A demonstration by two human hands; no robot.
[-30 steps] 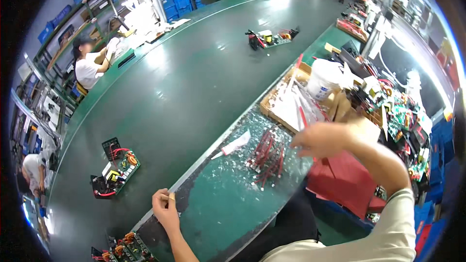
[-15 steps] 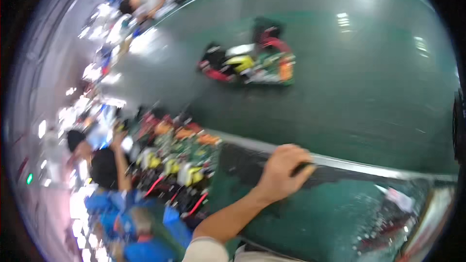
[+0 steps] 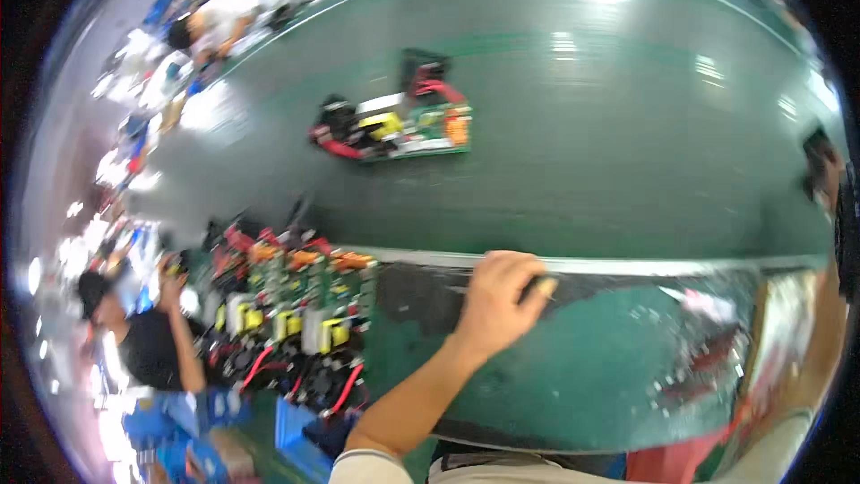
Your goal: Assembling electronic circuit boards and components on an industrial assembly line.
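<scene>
1. since half a sec ago: r. hand (image 3: 832,181) + dark part (image 3: 816,161) have come into view at 3 o'clock; lone board (image 3: 394,124) now sits farther left in view, prob. bc the head turned.
2. l. hand (image 3: 497,302) approx 5 o'clock, near centre, by the bench's pale edge strip (image 3: 627,265). thumb + fingers pinch a small tan piece (image 3: 545,286); fingertip hold prob. bc it's tiny.
3. r. hand blurred, cut by view rim; dark part's at its fingers, but can't tell if gripped or only touched.
4. lone board at 11 o'clock, well apart from everything, on the dark green surface beyond the strip.
5. board row (image 3: 291,323) at 8 o'clock: packed side by side, orange ends all facing away, prob. to save room + keep 'em facing alike.
6. red wires (image 3: 712,354) + white tube (image 3: 712,306) at 4 o'clock on green worktop (image 3: 555,385), near r. forearm, prob. for easy reach.
7. blue bin (image 3: 291,426) at 7 o'clock; co-worker in black (image 3: 157,350) at 8.
</scene>
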